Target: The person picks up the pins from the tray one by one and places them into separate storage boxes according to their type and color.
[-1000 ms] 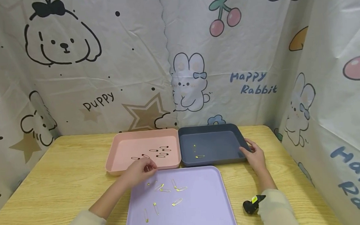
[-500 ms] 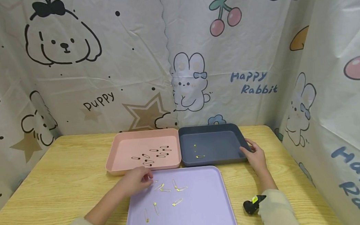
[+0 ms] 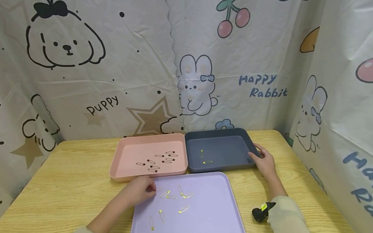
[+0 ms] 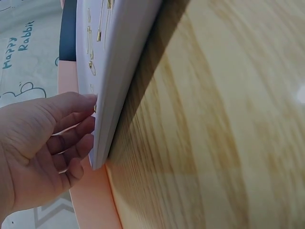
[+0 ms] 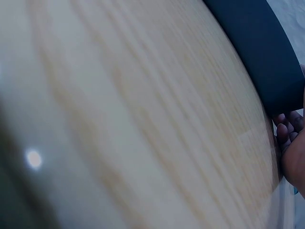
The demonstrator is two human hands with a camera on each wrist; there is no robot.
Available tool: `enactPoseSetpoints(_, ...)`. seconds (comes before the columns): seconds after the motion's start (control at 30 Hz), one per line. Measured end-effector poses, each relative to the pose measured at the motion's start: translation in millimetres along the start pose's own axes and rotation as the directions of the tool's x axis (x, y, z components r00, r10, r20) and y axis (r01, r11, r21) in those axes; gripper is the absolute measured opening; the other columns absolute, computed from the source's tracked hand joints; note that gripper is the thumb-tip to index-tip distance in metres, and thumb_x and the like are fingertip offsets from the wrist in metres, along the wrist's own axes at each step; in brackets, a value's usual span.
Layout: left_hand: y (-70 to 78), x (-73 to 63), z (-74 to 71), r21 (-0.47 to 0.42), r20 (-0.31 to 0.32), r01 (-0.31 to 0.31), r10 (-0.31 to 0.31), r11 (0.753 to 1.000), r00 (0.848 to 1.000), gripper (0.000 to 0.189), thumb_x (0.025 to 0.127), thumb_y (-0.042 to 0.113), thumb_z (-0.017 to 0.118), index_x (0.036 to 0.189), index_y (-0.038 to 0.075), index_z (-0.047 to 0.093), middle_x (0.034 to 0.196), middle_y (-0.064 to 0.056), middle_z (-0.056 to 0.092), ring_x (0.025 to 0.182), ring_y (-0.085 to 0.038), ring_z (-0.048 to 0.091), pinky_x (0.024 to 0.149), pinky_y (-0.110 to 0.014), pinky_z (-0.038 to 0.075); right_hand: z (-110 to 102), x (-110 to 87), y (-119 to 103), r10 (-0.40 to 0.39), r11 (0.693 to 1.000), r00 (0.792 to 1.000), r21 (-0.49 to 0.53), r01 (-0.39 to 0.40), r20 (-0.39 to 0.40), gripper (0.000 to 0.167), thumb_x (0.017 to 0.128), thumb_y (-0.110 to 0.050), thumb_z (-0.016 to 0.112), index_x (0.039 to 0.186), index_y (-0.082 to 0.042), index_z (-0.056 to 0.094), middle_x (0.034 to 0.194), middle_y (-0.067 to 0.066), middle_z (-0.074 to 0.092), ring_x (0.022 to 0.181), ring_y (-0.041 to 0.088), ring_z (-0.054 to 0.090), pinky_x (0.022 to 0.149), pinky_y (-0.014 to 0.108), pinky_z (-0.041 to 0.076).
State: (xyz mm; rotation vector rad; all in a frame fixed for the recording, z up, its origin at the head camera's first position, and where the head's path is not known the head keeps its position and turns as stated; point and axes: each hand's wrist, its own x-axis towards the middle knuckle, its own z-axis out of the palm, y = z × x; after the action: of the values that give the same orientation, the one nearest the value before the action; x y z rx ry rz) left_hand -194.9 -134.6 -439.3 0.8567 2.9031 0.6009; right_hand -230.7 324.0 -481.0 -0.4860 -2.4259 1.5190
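My left hand (image 3: 142,189) is at the far left corner of the lavender tray (image 3: 209,225). In the left wrist view, its thumb and forefinger pinch a small gold safety pin (image 4: 95,109) at the tray's edge, mostly hidden by the fingertips. More gold safety pins (image 3: 184,209) lie scattered on the lavender tray. My right hand (image 3: 265,163) grips the right side of the dark blue tray (image 3: 230,153), thumb over the rim and fingers outside. Inside that tray are a few gold safety pins (image 3: 207,162). Several black safety pins (image 3: 159,155) lie in the pink tray (image 3: 127,152).
The pink and dark blue trays stand side by side on the wooden table (image 3: 65,181), just beyond the lavender tray. A printed curtain (image 3: 138,62) closes off the back and both sides.
My left hand has drawn back from the pink tray's front edge to the lavender tray's corner, uncovering black safety pins in the pink tray. The right hand keeps its place.
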Motion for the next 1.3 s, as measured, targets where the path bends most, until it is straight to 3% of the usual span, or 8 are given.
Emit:
enactPoseSetpoints(0.2,2.4,0.8,-0.5,0.018,-0.005,0.034,-0.034,0.999,0.999,0.011,0.076,0.012,0.072,0.07,0.015,0.063,0.069,0.01,0.054,0.067,-0.005,0.046,0.066,-0.025,0.044,-0.4,-0.7,-0.7,-0.007,1.0,1.0,-0.003,0.007,0.001,0.056,0.089,-0.033,0.062,0.14,-0.02,0.044,0.129,0.015,0.051,0.113,0.021,0.045,0.074,0.01,0.035)
enactPoseSetpoints(0.5,6.5,-0.6,-2.3,0.049,-0.024,0.072,-0.071,0.996,0.997,0.012,0.075,0.011,0.072,0.069,0.015,0.063,0.068,0.008,0.052,0.065,-0.006,0.044,0.062,-0.023,0.04,0.1,-3.8,-3.6,0.003,1.0,1.0,-0.026,-0.002,0.016,0.057,0.089,-0.032,0.062,0.141,-0.018,0.043,0.129,0.017,0.048,0.112,0.023,0.043,0.082,0.026,0.037)
enactPoseSetpoints(0.63,7.4,-0.3,-1.5,0.061,-0.027,0.1,-0.098,0.993,0.995,0.013,0.076,0.011,0.07,0.068,0.016,0.061,0.066,0.009,0.051,0.063,-0.006,0.043,0.06,-0.023,0.037,-0.3,-3.3,-3.7,0.005,1.0,1.0,-0.028,-0.005,0.012,0.056,0.089,-0.032,0.062,0.141,-0.019,0.043,0.128,0.016,0.048,0.11,0.022,0.043,0.079,0.022,0.037)
enactPoseSetpoints(0.77,7.2,-0.2,-1.2,0.069,-0.034,0.115,-0.113,0.991,0.993,0.014,0.075,0.012,0.069,0.067,0.017,0.06,0.064,0.009,0.051,0.064,-0.007,0.044,0.066,-0.029,0.035,-0.9,-3.1,-4.2,0.001,1.0,1.0,-0.027,-0.001,0.002,0.055,0.089,-0.033,0.062,0.14,-0.02,0.044,0.128,0.014,0.05,0.109,0.02,0.044,0.076,0.017,0.036)
enactPoseSetpoints(1.03,8.4,-1.3,-3.4,0.043,-0.022,0.143,-0.142,0.989,0.99,0.015,0.074,0.012,0.068,0.067,0.018,0.057,0.064,0.009,0.052,0.066,-0.007,0.046,0.072,-0.034,0.032,0.0,-3.5,-4.2,-0.015,1.0,1.0,-0.012,0.015,-0.018,0.054,0.088,-0.029,0.064,0.138,-0.018,0.046,0.119,0.013,0.053,0.09,0.009,0.044,0.068,0.013,0.038)
enactPoseSetpoints(1.3,5.4,1.4,-1.2,-0.03,-0.002,0.145,-0.145,0.989,0.989,0.013,0.073,0.011,0.066,0.067,0.016,0.055,0.063,0.008,0.05,0.062,-0.008,0.044,0.066,-0.028,0.036,0.2,-2.4,-3.1,-0.014,1.0,1.0,-0.01,0.014,-0.015,0.054,0.088,-0.029,0.064,0.138,-0.019,0.046,0.121,0.013,0.052,0.095,0.013,0.045,0.069,0.013,0.038)
